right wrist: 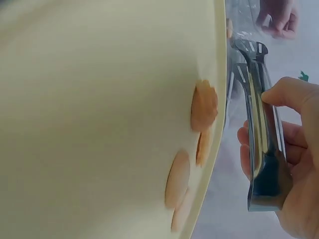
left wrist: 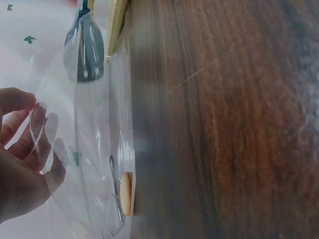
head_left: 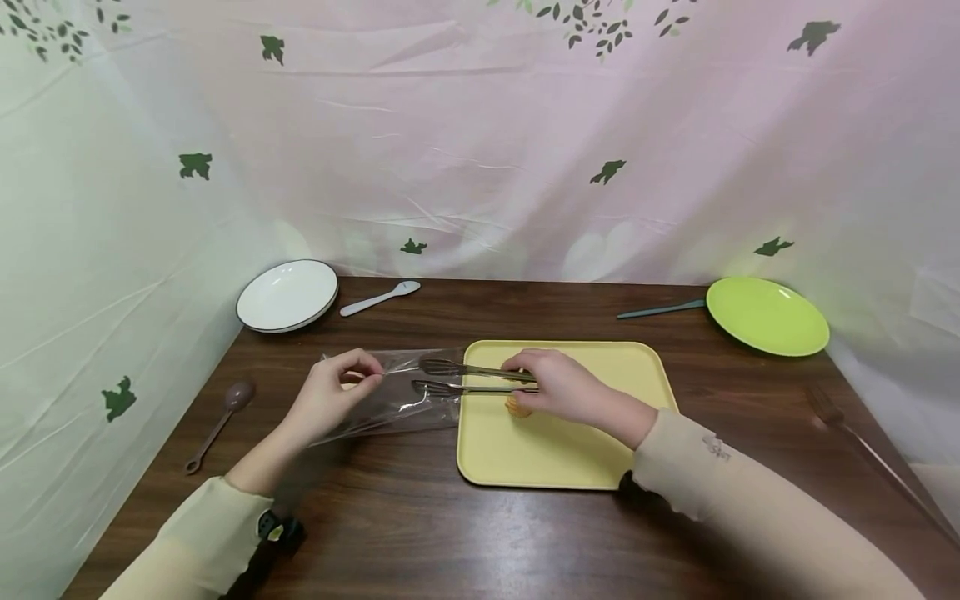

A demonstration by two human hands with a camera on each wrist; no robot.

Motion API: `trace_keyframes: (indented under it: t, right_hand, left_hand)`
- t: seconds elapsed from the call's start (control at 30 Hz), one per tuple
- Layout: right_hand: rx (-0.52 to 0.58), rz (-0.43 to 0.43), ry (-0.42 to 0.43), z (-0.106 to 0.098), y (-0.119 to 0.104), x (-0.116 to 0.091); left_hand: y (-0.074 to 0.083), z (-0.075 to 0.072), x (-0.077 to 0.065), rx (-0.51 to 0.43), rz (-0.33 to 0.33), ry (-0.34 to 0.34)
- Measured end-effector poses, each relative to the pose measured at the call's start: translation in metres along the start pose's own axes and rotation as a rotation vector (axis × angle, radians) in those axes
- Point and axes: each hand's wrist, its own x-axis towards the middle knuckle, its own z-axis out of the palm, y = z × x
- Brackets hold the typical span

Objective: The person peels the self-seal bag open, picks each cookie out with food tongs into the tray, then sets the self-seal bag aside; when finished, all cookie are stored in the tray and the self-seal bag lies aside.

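Note:
My left hand pinches the edge of a clear plastic bag lying left of the yellow tray. A small tan biscuit shows low in the bag in the left wrist view. My right hand grips metal tongs over the tray. Their two slotted heads stand apart at the bag's mouth, with nothing visible between them. Under the right hand, an orange-brown scalloped biscuit rests on the tray. More biscuits, including a smooth oval one, lie there in the right wrist view.
At the back left are a white plate and a pale spoon. A brown spoon lies at the left. Back right, a green plate stands beside a teal utensil handle. A copper-coloured fork is at the far right.

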Motion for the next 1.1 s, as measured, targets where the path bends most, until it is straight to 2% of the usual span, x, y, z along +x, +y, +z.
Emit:
trace_keyframes:
  t: [0.07,0.17,0.3,0.4,0.47,0.6,0.8,1.1]
  right_hand:
    - [0.007,-0.016,-0.007,0.004,-0.004,0.008]
    - [0.005,-0.050,-0.004,0.011,-0.009,0.020]
    - [0.007,-0.092,0.002,0.022,-0.015,0.034]
    - [0.014,-0.097,-0.009,0.029,-0.020,0.043]
    - [0.015,-0.089,-0.023,0.033,-0.023,0.048]
    - [0.006,-0.084,-0.046,0.038,-0.032,0.058]
    - [-0.015,-0.074,-0.078,0.043,-0.044,0.070]
    - [-0.056,-0.055,-0.100,0.055,-0.052,0.087]
  left_hand:
    - [-0.001,0.001,0.001,-0.001,0.005,-0.001]
    - [-0.017,0.004,0.004,-0.005,0.010,-0.002]
    - [-0.021,0.004,0.007,0.007,0.024,-0.005]
    - [-0.007,0.001,0.006,0.015,0.028,-0.007]
    - [-0.004,0.000,0.006,0.020,0.026,-0.007]
    - [-0.004,-0.001,0.008,0.017,0.013,-0.007]
    - [-0.004,0.000,0.010,0.006,0.034,-0.011]
    - [-0.003,0.002,0.010,0.004,0.026,0.007]
